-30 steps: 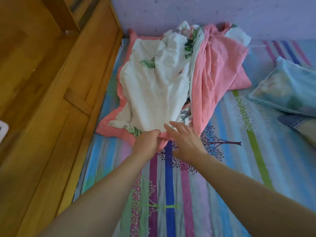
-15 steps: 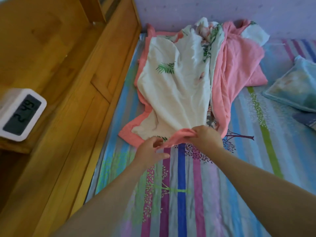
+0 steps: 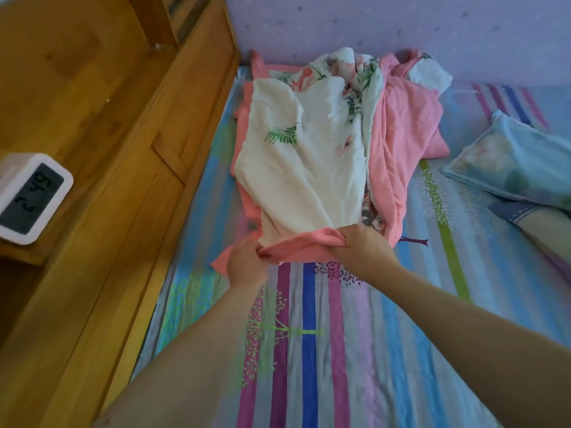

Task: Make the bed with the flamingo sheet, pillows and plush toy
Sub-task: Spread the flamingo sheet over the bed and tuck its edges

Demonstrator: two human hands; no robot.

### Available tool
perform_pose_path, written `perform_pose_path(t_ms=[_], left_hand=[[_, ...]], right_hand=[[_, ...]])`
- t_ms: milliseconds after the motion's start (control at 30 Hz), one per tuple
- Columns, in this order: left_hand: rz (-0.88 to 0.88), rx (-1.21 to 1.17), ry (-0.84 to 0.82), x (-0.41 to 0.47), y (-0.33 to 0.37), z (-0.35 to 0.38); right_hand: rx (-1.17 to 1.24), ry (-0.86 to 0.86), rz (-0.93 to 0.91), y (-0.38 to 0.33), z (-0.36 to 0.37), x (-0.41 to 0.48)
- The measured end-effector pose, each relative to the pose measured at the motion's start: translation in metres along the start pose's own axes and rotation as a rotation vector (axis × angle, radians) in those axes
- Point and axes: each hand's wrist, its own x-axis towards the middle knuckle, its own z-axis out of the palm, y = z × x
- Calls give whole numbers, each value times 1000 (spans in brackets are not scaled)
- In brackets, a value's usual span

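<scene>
Head view: clock (image 3: 31, 197) and pillow (image 3: 513, 162) flank flamingo sheet (image 3: 306, 168).

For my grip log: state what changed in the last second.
The right hand, open a second ago, took hold of the flamingo sheet by its pink hem. The left hand regripped it further left, so the hands moved apart. The sheet stays bunched, the pillow unmoved.

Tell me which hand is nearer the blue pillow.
Right. The right hand grips the sheet with the pillow off to its right; the left hand grips farther left.
</scene>
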Motion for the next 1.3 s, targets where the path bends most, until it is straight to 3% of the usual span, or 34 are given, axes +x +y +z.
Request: perform_pose_path(t_ms=[200, 300, 400, 467, 533, 767, 1100, 1300], left_hand=[[29, -186, 70, -25, 2, -21], [220, 63, 82, -43, -3, -38], [359, 282, -86, -61, -7, -62], [449, 570, -207, -73, -9, -73], [514, 774, -221, -84, -13, -76], [233, 957, -53, -108, -23, -92], [480, 943, 178, -137, -70, -127], [357, 1216, -3, -191, -107, -153]], right_hand=[[14, 90, -58, 15, 6, -25], [-162, -17, -107, 18, 2, -40], [-514, -153, -130, 25, 2, -49], [-652, -130, -138, 25, 4, -54], [-690, -98, -123, 21, 4, -60], [-594, -49, -300, 11, 20, -80], [-603, -75, -278, 9, 32, -123], [-564, -118, -204, -21, 71, -171]])
